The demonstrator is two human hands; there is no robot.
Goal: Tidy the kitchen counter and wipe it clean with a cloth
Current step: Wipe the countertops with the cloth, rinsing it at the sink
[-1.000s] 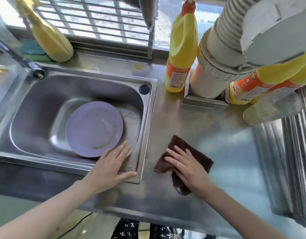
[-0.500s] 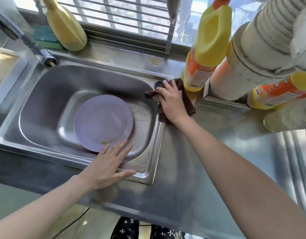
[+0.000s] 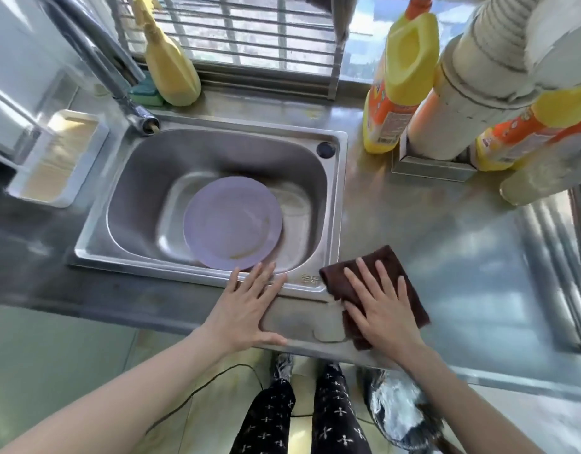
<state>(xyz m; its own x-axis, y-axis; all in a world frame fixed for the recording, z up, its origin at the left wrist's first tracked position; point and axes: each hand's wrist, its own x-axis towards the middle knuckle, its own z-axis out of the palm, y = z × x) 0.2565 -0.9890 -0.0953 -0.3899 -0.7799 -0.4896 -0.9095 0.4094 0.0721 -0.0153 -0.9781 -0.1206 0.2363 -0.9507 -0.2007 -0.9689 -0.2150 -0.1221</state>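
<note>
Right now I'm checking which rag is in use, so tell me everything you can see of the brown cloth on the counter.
The dark brown fuzzy cloth looks like soft microfibre, folded into a rough rectangle and lying flat but skewed on the stainless steel counter, near its front edge. Its left corner overlaps the front right corner of the steel sink's rim. The right hand presses on it with straight, spread fingers, covering its middle; brown edges show around the hand. Whether it is wet cannot be told.
</note>
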